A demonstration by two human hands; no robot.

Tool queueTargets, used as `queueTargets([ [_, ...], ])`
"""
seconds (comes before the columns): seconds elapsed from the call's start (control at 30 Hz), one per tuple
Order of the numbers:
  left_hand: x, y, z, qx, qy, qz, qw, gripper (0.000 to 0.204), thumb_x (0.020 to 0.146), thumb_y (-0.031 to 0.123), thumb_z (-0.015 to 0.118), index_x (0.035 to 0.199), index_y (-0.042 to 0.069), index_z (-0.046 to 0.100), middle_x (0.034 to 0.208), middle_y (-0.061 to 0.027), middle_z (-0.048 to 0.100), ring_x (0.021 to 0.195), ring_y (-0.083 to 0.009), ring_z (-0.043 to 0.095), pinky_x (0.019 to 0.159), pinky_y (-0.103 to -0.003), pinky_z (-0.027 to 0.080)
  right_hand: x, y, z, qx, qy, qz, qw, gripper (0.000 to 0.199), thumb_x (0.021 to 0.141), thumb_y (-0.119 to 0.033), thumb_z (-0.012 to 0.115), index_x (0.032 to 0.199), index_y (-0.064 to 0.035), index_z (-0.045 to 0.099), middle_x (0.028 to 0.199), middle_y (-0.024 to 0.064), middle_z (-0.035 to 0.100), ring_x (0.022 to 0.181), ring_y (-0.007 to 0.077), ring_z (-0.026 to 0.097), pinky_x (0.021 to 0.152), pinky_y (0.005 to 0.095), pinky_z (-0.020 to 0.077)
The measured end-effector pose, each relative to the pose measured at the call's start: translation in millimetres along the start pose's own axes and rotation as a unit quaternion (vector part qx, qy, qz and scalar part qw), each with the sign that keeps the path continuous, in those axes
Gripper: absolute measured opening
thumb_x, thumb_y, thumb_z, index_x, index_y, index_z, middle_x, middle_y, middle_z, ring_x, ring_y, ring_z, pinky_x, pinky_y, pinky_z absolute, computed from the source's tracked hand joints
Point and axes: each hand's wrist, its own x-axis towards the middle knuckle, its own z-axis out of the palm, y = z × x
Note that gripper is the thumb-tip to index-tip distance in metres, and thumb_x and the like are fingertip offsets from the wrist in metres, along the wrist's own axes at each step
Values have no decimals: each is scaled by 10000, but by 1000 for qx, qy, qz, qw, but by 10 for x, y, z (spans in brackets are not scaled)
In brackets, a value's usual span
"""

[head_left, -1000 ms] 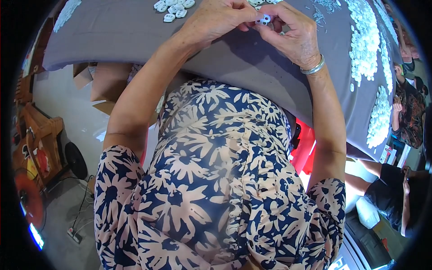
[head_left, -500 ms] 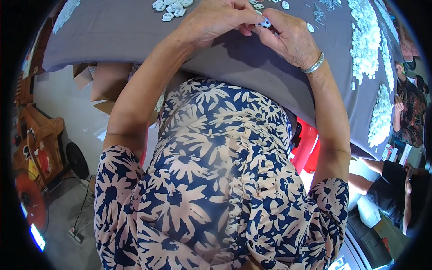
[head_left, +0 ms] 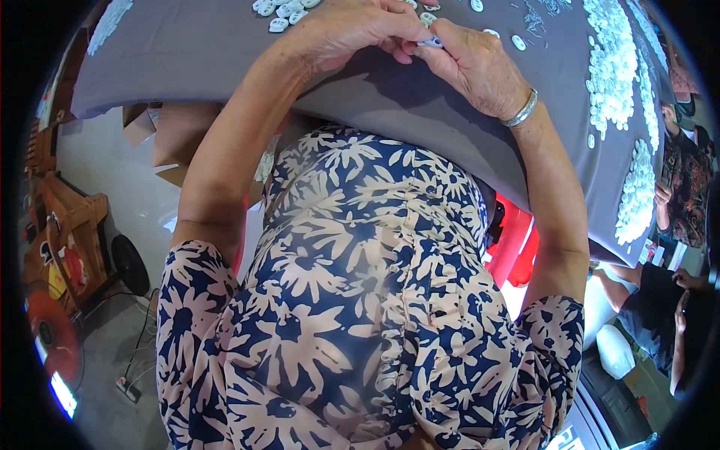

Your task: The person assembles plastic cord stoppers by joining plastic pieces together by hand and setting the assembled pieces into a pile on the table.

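At the far middle of the table, my two hands meet over a small white oval plastic piece point(head_left: 429, 43) with dark holes. My left hand point(head_left: 360, 30) is closed, its thumb and fingers pinching at the piece's left side. From the other side, my right hand point(head_left: 484, 69) grips it between thumb and forefinger. The fingers cover much of the piece. Just left of my left hand lies a heap of similar white oval pieces point(head_left: 288, 10). A few single ones, such as a white oval piece point(head_left: 519, 43), lie beyond my right hand.
A grey cloth covers the table point(head_left: 180, 64). Long heaps of white pieces point(head_left: 613, 67) run along its right side, with small metal pins point(head_left: 536, 21) at the back. Cardboard boxes point(head_left: 184, 135) stand beneath on the left. Two other people point(head_left: 652, 307) are at the far right.
The white piece has turned in my fingers, so its holed face shows less. Both hands have shifted slightly left. Another white oval now shows behind my right hand.
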Motion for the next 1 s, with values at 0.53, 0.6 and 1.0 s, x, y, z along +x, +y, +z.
queueTargets([
  [0.53, 24, -111, 9, -51, 2, -43, 998, 380, 827, 16, 632, 1179, -55, 509, 734, -30, 589, 632, -119, 583, 600, -224, 479, -58, 25, 50, -17, -28, 17, 999, 152, 910, -194, 609, 948, -57, 557, 742, 107, 605, 698, 304, 628, 621, 364, 512],
  [0.6, 15, -70, 26, -53, 7, -44, 998, 378, 832, 19, 629, 1181, -53, 506, 732, -28, 588, 636, -119, 585, 601, -224, 480, -48, 8, 8, 80, -2, 31, 996, 196, 826, -149, 656, 920, -32, 529, 773, 160, 615, 666, 363, 618, 594, 405, 498],
  [1.0, -193, 292, -249, 264, 128, 53, 955, 92, 842, 58, 610, 888, -15, 641, 770, -23, 617, 680, -96, 562, 608, -240, 476, 107, 103, -246, 278, 266, 95, 918, 120, 898, -127, 600, 836, -25, 591, 656, 98, 600, 604, 133, 604, 531, 295, 460],
])
